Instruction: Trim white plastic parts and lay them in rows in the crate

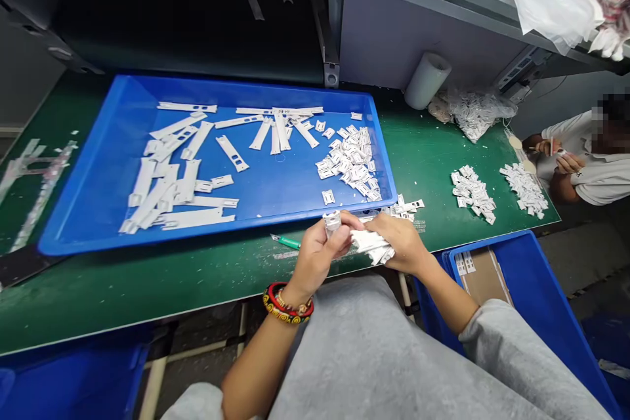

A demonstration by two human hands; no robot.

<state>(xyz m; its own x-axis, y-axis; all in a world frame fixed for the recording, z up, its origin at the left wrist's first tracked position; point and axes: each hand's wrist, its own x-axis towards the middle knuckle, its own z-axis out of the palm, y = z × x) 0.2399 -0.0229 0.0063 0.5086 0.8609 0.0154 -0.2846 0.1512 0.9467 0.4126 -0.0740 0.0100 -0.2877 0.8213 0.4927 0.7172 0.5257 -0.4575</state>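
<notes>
Close to my body, at the table's front edge, my left hand (314, 256) is closed around a short white plastic piece (332, 221), held upright between thumb and fingers. Beside it, my right hand (404, 241) grips a bundle of long white plastic strips (374, 247), their ends fanned out toward the left hand. The fingers of both hands come close together, and the strips partly hide them. Just beyond stands a blue tray (275, 207) with long white strips (189, 180) on its left and a heap of small white pieces (352, 161) on its right.
A green-handled cutter (285, 241) lies left of my hands on the green table (197, 289). Two piles of white pieces (472, 193) sit at right, near a white roll (427, 81) and a plastic bag (480, 111). Another person (603, 151) works at far right.
</notes>
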